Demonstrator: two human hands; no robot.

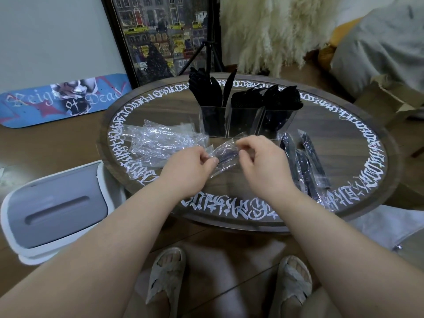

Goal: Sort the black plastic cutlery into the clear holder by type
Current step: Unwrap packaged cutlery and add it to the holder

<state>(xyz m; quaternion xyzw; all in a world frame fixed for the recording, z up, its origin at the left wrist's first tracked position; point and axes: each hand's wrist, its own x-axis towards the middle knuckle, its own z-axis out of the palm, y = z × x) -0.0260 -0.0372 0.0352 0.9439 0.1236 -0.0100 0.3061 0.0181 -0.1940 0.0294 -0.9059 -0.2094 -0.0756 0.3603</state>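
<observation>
I hold a small clear wrapper (226, 157) over the middle of the round table (344, 138), with a dark piece of cutlery inside it. My left hand (190, 167) pinches its left end between thumb and curled fingers, and my right hand (263, 160) pinches its right end the same way. I cannot tell which kind of cutlery it is.

The clear holder (245, 121) stands just beyond my hands, with 3 compartments side by side. Black knives (207, 88) stick up from the left one, and more black cutlery fills the middle and right ones.

Right of my right hand lie a few wrapped black pieces (305, 161), still sealed. Left of my left hand sits a heap of crumpled empty wrappers (160, 140).
</observation>
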